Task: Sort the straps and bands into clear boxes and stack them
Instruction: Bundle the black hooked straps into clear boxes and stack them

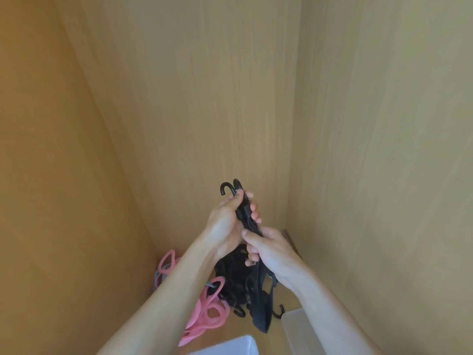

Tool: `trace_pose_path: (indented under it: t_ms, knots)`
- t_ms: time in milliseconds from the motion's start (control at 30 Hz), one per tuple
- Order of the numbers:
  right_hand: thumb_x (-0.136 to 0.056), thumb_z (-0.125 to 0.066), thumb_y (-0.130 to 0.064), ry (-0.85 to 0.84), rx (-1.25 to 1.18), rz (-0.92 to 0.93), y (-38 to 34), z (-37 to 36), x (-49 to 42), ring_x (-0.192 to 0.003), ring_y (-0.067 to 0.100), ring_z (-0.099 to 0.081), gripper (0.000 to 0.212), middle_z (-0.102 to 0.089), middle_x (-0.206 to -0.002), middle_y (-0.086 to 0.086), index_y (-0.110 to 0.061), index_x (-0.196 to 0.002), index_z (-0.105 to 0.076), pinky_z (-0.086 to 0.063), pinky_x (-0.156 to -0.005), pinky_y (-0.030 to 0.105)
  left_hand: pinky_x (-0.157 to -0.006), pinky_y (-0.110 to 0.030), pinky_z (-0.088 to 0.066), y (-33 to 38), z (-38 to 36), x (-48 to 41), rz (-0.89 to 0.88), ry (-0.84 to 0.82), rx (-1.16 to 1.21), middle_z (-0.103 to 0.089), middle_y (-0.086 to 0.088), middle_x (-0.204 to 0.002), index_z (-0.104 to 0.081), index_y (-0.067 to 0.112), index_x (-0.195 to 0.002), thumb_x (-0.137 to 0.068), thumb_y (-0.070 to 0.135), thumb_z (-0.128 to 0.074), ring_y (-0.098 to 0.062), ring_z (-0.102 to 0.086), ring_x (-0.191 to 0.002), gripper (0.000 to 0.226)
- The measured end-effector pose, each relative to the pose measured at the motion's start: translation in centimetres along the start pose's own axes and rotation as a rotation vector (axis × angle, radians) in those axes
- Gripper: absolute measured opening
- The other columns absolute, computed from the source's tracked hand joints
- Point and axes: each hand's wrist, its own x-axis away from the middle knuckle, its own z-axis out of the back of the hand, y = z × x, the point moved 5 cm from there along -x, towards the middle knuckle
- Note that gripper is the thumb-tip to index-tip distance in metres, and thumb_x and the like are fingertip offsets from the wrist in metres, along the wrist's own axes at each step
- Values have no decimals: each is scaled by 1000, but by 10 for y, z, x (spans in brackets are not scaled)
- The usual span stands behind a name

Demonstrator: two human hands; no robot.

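Observation:
Both hands hold a bundle of black hooked cords [247, 216] up in front of a wooden cabinet corner. My left hand [227, 221] grips the bundle just below its curved black hooks. My right hand [268, 248] grips the same bundle lower down. The rest of the black cords and a black strap [259, 316] hang down to the cabinet floor, with more hooks at the bottom. Pink bands [204, 311] lie in a heap at the lower left, partly hidden by my left forearm. Two clear boxes sit at the bottom edge, one in the middle [230, 345] and one to the right [294, 322].
Wooden cabinet walls close in on the left, back and right. A grey band [156, 278] peeks out under the pink ones. A dark strip [289, 239] runs along the floor by the right wall.

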Motion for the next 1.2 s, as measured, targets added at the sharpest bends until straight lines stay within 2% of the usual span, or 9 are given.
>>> trace_pose_path:
  t_ms: [133,267,433,700,833,933,1000,1133,1200]
  knots:
    - [-103,-56,-25,-89,-9,24,3,-7,8,-61,20,-56,29,-54,-63,3,-9,-80,-54,-49,-66,32,-57,-30,-49,2,12,-1,-9,39,-1,-50,-6,-69,-55,8,-90,-108,24,-42,-18,-47,-56,27]
    - [-99,-62,-27,-266,-239,-18,12,-6,15,-66,29,-62,30,-52,-64,7,-12,-76,-51,-52,-66,34,-65,-30,-43,10,22,1,29,19,-15,-48,-1,-68,-53,13,-86,-108,26,-39,-15,-46,-54,29]
    - [-91,-71,-19,-433,-377,-42,11,13,18,-57,21,-51,19,-43,-65,4,-8,-86,-57,-46,-63,34,-72,-30,-46,21,27,8,94,-100,-26,-48,-2,-64,-51,13,-83,-103,23,-39,-19,-52,-63,26]
    - [-81,-82,-22,-214,-29,-83,-9,58,2,-50,13,-42,20,-51,-65,2,-6,-86,-71,-35,-44,20,-74,-24,-49,16,30,15,138,-257,-585,-57,-3,-71,-56,15,-83,-104,29,-44,-17,-54,-72,28]
    - [-87,-75,-10,-125,88,-116,-19,65,-8,-53,11,-42,19,-51,-65,1,5,-98,-69,-35,-47,20,-90,-46,-58,8,32,13,246,-273,-668,-67,5,-80,-59,13,-82,-93,39,-54,-11,-69,-88,29]
    - [-87,-75,-6,-136,112,-144,-20,65,-11,-53,11,-44,10,-55,-64,2,-1,-94,-71,-39,-51,22,-74,-44,-62,-2,31,17,348,-340,-617,-69,-12,-114,-59,5,-91,-94,39,-56,-30,-70,-109,34]
    - [-84,-76,-1,-136,118,-164,-20,65,-14,-55,12,-50,16,-61,-71,8,-2,-98,-69,-44,-54,24,-59,-37,-61,-6,29,20,394,-405,-713,-67,-16,-123,-57,1,-103,-100,39,-50,-32,-71,-103,38]
    - [-80,-77,5,-171,280,-226,-21,62,-17,-61,18,-57,32,-66,-77,13,0,-109,-64,-50,-57,30,-43,-23,-49,-12,26,23,462,-534,-1033,-67,-16,-106,-52,2,-102,-108,33,-43,-17,-58,-73,33]
    - [-80,-76,1,-209,457,-264,-22,60,-17,-59,20,-56,31,-67,-75,14,-3,-108,-62,-48,-58,32,-42,-20,-41,-16,25,25,473,-533,-1230,-64,-2,-86,-52,11,-90,-109,30,-42,-9,-54,-60,29]
